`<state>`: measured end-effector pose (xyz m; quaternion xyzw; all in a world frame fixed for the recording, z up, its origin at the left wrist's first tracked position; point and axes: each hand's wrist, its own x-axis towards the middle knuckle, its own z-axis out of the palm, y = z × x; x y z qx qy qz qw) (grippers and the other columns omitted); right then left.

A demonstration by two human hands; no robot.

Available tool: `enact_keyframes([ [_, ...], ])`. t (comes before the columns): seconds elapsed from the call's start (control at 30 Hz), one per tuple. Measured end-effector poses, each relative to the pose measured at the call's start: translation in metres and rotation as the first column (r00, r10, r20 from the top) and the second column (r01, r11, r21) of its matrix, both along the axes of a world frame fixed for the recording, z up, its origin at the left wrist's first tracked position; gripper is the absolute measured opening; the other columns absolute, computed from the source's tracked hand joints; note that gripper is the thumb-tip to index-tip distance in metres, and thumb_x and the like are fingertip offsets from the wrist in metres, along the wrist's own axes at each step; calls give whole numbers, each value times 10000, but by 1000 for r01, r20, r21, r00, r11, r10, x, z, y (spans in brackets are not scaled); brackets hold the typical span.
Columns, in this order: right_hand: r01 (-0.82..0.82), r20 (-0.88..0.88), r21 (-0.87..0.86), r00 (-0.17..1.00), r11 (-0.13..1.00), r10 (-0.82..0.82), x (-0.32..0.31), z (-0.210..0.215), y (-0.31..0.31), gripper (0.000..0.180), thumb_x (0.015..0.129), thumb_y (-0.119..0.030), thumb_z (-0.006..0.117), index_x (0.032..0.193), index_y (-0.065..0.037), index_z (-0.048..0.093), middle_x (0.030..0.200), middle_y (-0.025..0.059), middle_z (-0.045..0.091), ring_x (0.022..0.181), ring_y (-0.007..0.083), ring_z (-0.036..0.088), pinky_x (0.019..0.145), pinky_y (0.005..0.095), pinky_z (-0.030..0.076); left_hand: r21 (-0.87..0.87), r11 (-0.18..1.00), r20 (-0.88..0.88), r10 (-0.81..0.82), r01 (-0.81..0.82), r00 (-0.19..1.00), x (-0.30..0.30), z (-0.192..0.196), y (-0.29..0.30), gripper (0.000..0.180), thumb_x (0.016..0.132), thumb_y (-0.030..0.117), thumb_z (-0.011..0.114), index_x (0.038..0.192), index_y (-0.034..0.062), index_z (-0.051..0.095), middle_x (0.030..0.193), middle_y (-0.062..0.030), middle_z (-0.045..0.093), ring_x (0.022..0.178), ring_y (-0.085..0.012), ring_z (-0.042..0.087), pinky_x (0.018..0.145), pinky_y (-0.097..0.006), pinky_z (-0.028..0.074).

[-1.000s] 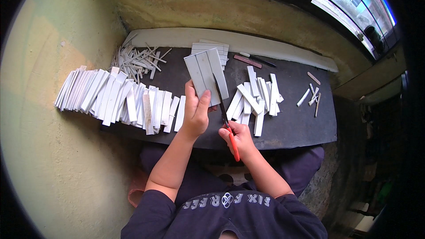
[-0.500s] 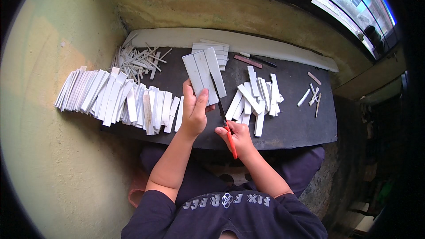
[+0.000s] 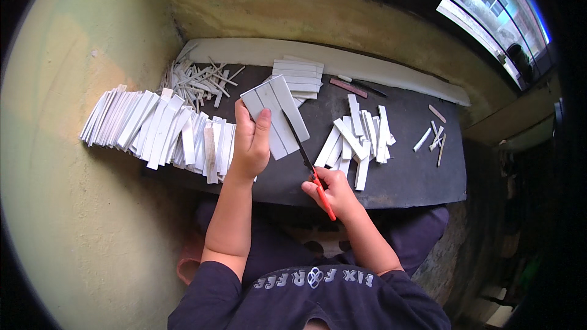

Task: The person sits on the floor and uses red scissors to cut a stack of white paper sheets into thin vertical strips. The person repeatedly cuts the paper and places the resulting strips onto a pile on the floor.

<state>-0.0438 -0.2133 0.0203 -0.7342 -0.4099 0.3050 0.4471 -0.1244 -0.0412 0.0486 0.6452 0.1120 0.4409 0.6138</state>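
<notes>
My left hand (image 3: 251, 140) presses down on a white scored sheet (image 3: 278, 110) lying on the dark board (image 3: 403, 177), fingers spread over its lower left part. In my right hand (image 3: 333, 190) is a red-handled knife (image 3: 312, 174), whose dark blade reaches up along the sheet's right edge. To the right lies a loose pile of cut white strips (image 3: 358, 137).
A long row of white strips (image 3: 159, 128) leans across the board's left end. Thin white offcuts (image 3: 199, 79) lie behind it, and a stack of uncut white sheets (image 3: 299, 76) sits at the back. A few small pieces (image 3: 433, 137) lie at the right.
My right hand has moved the knife a little up and right along the sheet's edge. My left hand stays pressed on the sheet.
</notes>
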Motion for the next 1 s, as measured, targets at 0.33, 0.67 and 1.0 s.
enact_keyframes([
  [0.33, 31, -130, 57, 991, 998, -24, 3, -7, -10, 364, 743, -288, 675, 674, 6, 471, 530, 57, 424, 515, 127, 390, 478, 289, 357, 6, 992, -48, -125, 125, 991, 7, -10, -21, 249, 940, 112, 409, 1160, 18, 338, 1073, -72, 479, 994, -112, 445, 894, -248, 338],
  [0.67, 39, -237, 65, 971, 997, -23, 2, -1, -14, 313, 777, -271, 633, 745, -5, 471, 600, 45, 460, 577, 120, 419, 534, 285, 385, 7, 979, -86, -202, 204, 975, 10, -11, -25, 268, 937, 127, 421, 1142, -9, 317, 1059, -110, 497, 974, -141, 467, 873, -263, 363],
  [1.0, 82, -198, 88, 978, 993, -63, 2, -13, -9, 383, 812, -324, 623, 689, 4, 467, 535, 52, 394, 531, 120, 341, 474, 286, 334, -12, 984, -121, -176, 176, 977, 11, -14, -24, 283, 938, 141, 418, 1152, -19, 325, 1097, -119, 489, 1002, -151, 457, 896, -265, 347],
])
